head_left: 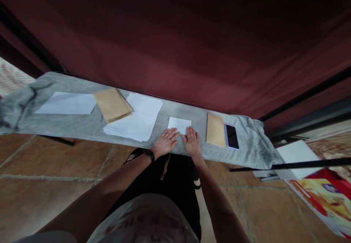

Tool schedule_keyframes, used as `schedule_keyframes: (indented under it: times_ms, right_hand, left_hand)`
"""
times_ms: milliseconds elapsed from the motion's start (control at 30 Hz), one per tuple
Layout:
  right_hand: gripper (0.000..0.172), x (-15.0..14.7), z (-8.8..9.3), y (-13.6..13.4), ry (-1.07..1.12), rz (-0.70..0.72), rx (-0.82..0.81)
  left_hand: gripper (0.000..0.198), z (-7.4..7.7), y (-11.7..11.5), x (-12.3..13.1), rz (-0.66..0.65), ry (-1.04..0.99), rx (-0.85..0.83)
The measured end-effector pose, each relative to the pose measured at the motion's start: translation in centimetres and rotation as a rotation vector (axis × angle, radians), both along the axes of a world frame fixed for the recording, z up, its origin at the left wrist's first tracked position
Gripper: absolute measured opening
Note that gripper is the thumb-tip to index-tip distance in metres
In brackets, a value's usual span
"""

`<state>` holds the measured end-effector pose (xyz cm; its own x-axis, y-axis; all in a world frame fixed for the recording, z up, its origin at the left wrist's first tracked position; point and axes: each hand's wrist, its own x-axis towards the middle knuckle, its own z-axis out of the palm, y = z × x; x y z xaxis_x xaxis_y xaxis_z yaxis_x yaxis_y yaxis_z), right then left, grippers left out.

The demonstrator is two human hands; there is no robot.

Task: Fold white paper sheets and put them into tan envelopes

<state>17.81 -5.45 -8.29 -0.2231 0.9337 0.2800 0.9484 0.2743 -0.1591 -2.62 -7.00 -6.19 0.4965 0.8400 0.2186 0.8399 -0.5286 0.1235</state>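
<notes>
A small white piece of paper (179, 123), possibly folded, lies flat on the grey cloth in front of me. My left hand (165, 141) rests palm down at its near left corner, fingers stretched out over the edge. At the near right corner my right hand (192, 141) also lies flat, fingers extended. Neither hand grips anything. Just left of the paper is a stack of larger white sheets (137, 120), partly covered by several brown envelopes (112, 105). To the right sits a single brown envelope (215, 129).
The grey cloth (189, 112) covers a long narrow table. A phone (232, 137) lies beside the right envelope. Another white sheet (68, 103) is at the far left. A dark red curtain (164, 52) hangs behind. On the floor at right stands a red and yellow box (329, 195).
</notes>
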Motion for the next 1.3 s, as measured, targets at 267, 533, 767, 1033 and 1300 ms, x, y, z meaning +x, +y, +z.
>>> schedule_keyframes:
  times_ms: [267,533,767,1033,1300]
  right_hand:
    - [0.06,-0.2,0.0,-0.1,0.012,0.006,0.037]
    - [0.058,-0.2,0.5,-0.5,0.038,0.028,0.045]
    - [0.054,-2.8,0.4,-2.8,0.021,0.167,0.005]
    - [0.06,-1.9,0.1,-3.6,0.027,0.053,0.089]
    - [0.058,-0.2,0.5,-4.2,0.052,-0.023,0.016]
  left_hand:
    - [0.053,0.3,0.0,0.0,-0.004,0.006,-0.014]
    - [0.054,-0.2,-0.1,0.1,-0.018,-0.005,0.002]
    - [0.055,-0.1,-0.1,0.3,-0.032,0.029,-0.022]
    - [0.063,-0.1,-1.1,0.2,0.088,0.021,-0.026]
    - [0.066,-0.3,-1.9,-1.0,0.242,-0.032,-0.054]
